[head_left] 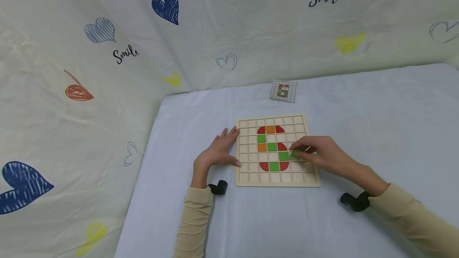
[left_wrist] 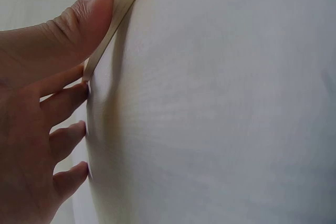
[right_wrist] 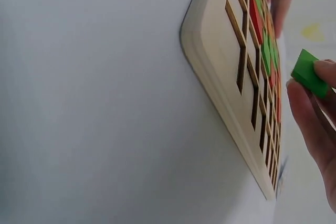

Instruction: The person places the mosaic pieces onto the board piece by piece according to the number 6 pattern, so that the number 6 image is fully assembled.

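Note:
A wooden grid board lies on the table, with red rounded tiles, green square tiles and orange square tiles set in its cells in an S-like shape. My left hand rests against the board's left edge, fingers spread and thumb on the rim. Between thumb and fingers, my right hand pinches a green square tile. It holds this tile over the board's right half, just right of the lower green tile. In the right wrist view the pinched tile is tilted and raised above the board.
Behind the board lies a small card printed with a similar coloured grid pattern. A white cloth covers the table; a curtain with hearts hangs behind and to the left. Black wrist devices sit by both cuffs.

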A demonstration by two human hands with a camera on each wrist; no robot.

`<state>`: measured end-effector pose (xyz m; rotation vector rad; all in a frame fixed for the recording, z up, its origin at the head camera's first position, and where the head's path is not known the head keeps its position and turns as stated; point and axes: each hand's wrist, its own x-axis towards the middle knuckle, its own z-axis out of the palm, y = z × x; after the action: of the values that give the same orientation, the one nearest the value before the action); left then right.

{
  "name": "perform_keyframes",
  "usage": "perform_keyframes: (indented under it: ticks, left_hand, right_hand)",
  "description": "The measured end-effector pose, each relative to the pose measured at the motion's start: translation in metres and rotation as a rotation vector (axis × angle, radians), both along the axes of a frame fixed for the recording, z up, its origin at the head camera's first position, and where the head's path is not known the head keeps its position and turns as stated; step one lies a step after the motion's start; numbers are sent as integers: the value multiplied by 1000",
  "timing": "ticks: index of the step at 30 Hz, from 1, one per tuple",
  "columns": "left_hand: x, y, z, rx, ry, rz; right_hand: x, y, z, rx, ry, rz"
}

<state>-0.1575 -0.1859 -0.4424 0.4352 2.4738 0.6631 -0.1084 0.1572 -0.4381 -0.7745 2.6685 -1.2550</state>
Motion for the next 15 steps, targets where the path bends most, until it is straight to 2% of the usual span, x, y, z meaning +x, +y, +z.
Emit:
perform_keyframes:
  ticks: [11,15]
  left_hand:
    - [0,1,0,-12,-4,6]
    - [0,1,0,-9,-3,7]
  right_hand:
    - [-6,-22,-6,-82,-90,31]
    - [-9,-31,-7,-81,-80,51]
